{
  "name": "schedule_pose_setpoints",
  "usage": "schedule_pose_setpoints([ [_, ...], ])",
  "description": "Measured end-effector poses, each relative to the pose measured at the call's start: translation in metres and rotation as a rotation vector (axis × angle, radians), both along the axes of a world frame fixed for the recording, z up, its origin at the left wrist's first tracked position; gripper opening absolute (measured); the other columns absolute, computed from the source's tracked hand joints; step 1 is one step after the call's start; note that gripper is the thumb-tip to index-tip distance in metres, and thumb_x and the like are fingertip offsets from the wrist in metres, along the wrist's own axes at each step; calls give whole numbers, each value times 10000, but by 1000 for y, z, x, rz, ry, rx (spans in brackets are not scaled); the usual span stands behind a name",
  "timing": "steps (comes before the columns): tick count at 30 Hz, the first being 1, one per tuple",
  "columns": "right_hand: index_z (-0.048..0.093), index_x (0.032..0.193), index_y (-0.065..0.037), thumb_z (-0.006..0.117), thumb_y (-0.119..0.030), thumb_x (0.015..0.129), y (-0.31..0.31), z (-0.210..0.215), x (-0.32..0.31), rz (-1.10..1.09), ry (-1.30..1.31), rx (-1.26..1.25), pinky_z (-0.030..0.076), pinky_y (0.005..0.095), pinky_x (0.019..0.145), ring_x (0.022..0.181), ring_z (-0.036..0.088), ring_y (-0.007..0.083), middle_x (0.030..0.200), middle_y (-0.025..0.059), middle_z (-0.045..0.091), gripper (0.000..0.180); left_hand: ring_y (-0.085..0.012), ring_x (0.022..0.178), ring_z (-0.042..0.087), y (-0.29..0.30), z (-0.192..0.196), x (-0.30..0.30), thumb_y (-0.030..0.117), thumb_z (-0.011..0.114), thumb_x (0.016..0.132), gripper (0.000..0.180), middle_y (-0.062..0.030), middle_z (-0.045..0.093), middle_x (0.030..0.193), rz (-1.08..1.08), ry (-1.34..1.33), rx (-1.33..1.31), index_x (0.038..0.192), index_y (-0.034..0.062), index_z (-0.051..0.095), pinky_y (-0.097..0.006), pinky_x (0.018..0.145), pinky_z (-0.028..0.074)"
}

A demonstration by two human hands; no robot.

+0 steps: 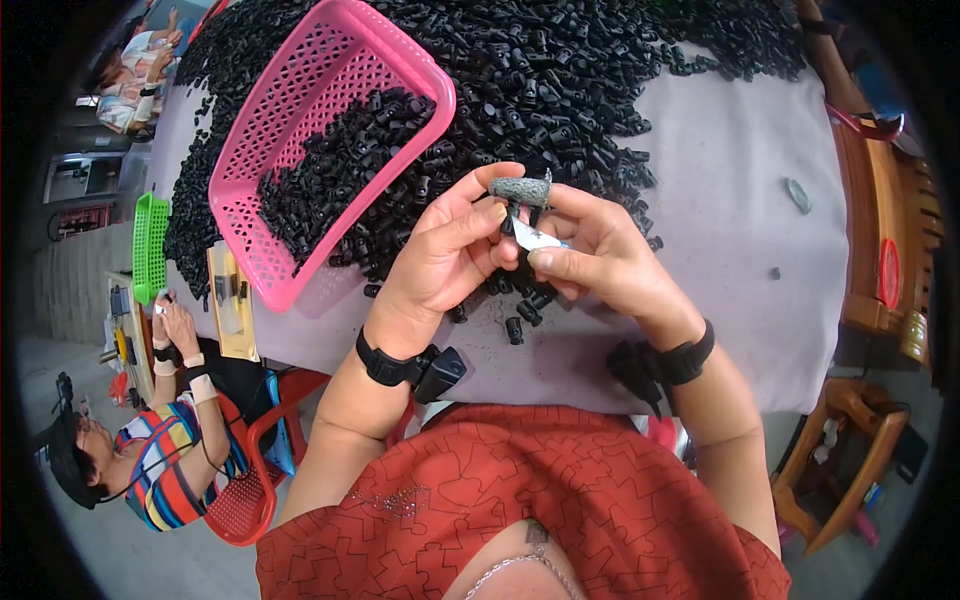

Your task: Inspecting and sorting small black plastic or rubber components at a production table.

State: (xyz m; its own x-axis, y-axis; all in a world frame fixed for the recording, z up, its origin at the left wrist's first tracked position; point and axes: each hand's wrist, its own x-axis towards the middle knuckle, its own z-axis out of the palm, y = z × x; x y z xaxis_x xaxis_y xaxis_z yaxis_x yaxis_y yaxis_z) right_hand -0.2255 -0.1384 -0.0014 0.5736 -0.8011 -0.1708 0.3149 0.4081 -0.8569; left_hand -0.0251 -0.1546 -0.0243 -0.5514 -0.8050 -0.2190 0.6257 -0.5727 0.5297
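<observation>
My two hands meet above the near edge of the heap, closed at the fingertips. Between the thumb and fingers of my left hand (435, 250) is a small black plastic part (509, 222), mostly hidden. My right hand (625, 260) pinches a small white flat piece (535, 236) against that part; its exact kind is unclear. A grey textured wrap (521, 190) lies across the top, seemingly around my right index finger. Beyond my hands spreads a heap of small black plastic parts (540, 90), shaped like cord locks. A few loose ones lie just below my fingers.
A pink perforated basket (447, 105), tilted and partly filled with black parts, stands left of my hands. A grey cloth (735, 180) covers the table. A green basket (150, 248) and a yellow tray (240, 345) are at the left, near a seated co-worker (180, 450). Wooden furniture (880, 220) stands right.
</observation>
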Motion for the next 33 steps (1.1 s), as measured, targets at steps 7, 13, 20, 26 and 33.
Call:
schedule_pose_setpoints([
  [7, 569, 1128, -3, 647, -151, 907, -1, 0, 0, 9, -12, -7, 309, 175, 443, 515, 411, 19, 705, -17, 540, 277, -156, 735, 646, -1, -6, 4, 52, 571, 934, 397, -121, 630, 980, -29, 55, -59, 1310, 14, 450, -276, 651, 581],
  [13, 556, 1226, 17, 629, -122, 915, 0, -3, 1, -17, 1, -10, 310, 172, 447, 525, 413, 12, 715, -19, 561, 348, -168, 712, 633, -1, -5, 2, 46, 590, 914, 405, -124, 633, 975, -23, 36, -32, 1296, 7, 463, -281, 633, 579],
  [20, 538, 1259, 7, 637, -108, 900, 1, 1, -2, 4, -34, -34, 319, 177, 454, 529, 428, 21, 727, -3, 572, 390, -169, 715, 637, 0, -4, 1, 43, 596, 910, 408, -121, 636, 973, -29, 50, -46, 1292, 0, 459, -281, 633, 576],
  [26, 521, 1255, -3, 661, -131, 886, 3, -2, -1, 28, -27, -57, 325, 178, 455, 528, 432, 30, 719, -5, 552, 415, -146, 717, 644, -2, -9, 3, 46, 586, 923, 406, -115, 642, 981, -21, 44, -71, 1303, 9, 449, -272, 639, 576],
  [33, 520, 1285, -6, 648, -122, 895, 2, 0, -3, 45, -49, -10, 326, 170, 454, 537, 428, 20, 733, -8, 564, 427, -147, 715, 639, -1, -8, 2, 51, 587, 921, 407, -115, 637, 968, -31, 52, -56, 1302, 3, 449, -269, 633, 575],
])
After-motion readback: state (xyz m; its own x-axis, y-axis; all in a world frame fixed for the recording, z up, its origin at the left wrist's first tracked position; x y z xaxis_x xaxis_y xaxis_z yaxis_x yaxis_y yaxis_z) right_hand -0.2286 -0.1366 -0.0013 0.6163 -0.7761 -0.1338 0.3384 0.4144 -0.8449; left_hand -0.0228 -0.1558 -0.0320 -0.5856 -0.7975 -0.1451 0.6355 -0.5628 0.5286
